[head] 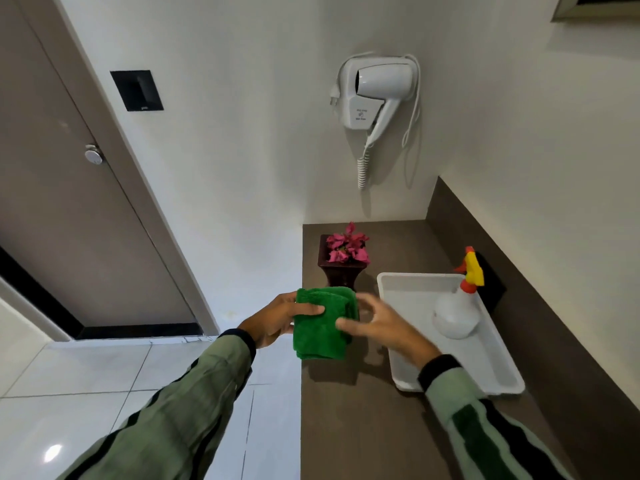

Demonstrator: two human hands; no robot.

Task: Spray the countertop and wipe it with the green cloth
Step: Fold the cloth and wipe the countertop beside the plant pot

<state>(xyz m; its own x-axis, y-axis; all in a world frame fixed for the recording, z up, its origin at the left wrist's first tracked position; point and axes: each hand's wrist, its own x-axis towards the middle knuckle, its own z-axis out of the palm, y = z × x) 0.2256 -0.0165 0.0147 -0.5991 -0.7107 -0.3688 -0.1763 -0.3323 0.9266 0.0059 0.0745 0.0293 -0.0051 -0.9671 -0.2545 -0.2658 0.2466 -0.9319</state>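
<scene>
A folded green cloth hangs above the left edge of the dark brown countertop. My left hand grips its left side, thumb across the front. My right hand touches the cloth's right edge with spread, slightly blurred fingers. A white spray bottle with a yellow and orange trigger head stands in a white tray to the right of my hands.
A dark vase of pink flowers stands on the counter just behind the cloth. A black object sits behind the tray against the backsplash. A white hair dryer hangs on the wall. A door and tiled floor lie to the left.
</scene>
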